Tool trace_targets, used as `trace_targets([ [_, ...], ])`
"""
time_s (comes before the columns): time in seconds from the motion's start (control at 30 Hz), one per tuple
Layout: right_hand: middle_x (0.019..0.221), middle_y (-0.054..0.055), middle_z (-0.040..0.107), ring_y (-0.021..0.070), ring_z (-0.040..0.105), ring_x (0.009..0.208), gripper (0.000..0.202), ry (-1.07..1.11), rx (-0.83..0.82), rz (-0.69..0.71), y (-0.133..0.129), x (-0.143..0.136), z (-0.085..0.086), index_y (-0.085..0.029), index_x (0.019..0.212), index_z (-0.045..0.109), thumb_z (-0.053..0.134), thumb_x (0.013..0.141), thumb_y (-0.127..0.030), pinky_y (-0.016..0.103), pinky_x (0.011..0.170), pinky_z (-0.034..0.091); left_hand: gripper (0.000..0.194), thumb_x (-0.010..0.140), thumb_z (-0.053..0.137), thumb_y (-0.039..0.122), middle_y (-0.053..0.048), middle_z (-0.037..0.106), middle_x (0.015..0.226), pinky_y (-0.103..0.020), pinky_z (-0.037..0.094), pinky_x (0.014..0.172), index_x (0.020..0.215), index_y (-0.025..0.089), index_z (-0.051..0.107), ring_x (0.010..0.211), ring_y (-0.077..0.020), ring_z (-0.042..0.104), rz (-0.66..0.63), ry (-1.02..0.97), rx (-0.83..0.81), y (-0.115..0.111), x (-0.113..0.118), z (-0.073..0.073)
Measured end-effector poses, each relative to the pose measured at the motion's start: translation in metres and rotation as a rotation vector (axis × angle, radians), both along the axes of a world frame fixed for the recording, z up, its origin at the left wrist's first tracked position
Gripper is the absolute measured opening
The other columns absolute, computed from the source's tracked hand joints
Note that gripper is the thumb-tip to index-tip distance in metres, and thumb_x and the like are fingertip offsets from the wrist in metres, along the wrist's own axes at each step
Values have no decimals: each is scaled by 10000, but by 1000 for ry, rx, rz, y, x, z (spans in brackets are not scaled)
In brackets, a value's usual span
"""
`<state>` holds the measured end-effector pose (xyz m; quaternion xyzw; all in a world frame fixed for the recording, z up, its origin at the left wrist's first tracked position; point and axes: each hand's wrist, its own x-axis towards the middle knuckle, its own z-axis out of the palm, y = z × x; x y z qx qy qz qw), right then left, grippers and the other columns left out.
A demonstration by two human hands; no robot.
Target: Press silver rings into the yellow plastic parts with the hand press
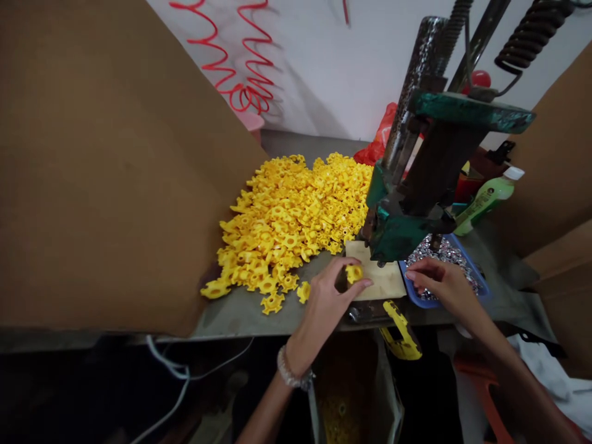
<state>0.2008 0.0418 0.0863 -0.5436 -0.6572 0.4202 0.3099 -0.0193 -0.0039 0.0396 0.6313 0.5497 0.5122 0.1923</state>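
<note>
Between the thumb and fingers of my left hand (326, 299) is a yellow plastic piece (354, 274), held over the left part of a pale board (380, 279). My right hand (439, 280) is closed in a pinch over the blue tray (481, 290) of small shiny metal parts; what its fingertips hold is too small to make out. A green press (400, 237) stands above the board, between and beyond my hands. To the left lies a large pile of similar yellow pieces (296, 216).
A yellow handle (401, 333) juts from the table's front edge. Behind the tray leans a green bottle (485, 200). Cardboard (106, 172) walls the left side. An open bin (393, 394) stands below the table edge. Red coiled hose (256, 55) hangs at the back.
</note>
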Motion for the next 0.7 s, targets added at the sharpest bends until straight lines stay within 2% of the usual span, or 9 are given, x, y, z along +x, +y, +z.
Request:
trace_targets([
  [0.13,603,11,607,100,544,525,330,81,-100,21,-2,-14,5,-140,745,663,699,657,-456,224,529,462,222,794,679,345,-50,705,1071,-460,407,1052,975,220,649,1153,-245,580,-20,52,50,8,10,-8],
  [0.23,643,23,636,98,542,533,320,123,-98,59,0,-24,5,-146,740,674,705,642,-450,219,522,466,244,810,658,361,-43,721,1053,-518,283,1133,1013,228,667,1132,-242,601,-57,141,88,12,17,-13],
  [0.33,743,39,674,107,564,590,305,90,-88,112,2,-30,1,-157,764,695,689,657,-443,211,526,462,317,788,681,373,-32,725,1058,-583,214,1141,1078,245,661,1137,-256,598,-96,199,108,11,22,-17],
  [0.43,750,39,676,113,570,626,289,32,-88,164,4,-32,-1,-152,755,687,667,679,-430,204,535,438,392,774,699,370,-14,712,1100,-619,180,1134,1151,286,628,1189,-261,559,-123,253,118,8,25,-19],
  [0.57,703,16,647,108,558,653,207,-111,-38,253,14,-33,-3,-145,704,630,620,718,-352,204,587,398,284,798,681,333,-11,723,1065,-605,142,1149,1073,262,663,1151,-249,587,-78,271,122,6,30,-14],
  [0.7,646,3,599,102,516,609,251,-263,9,257,16,-36,-2,-136,698,594,605,744,-382,208,571,357,234,790,679,294,-24,731,1026,-594,120,1157,1013,224,675,1120,-255,608,-25,262,121,4,36,-7],
])
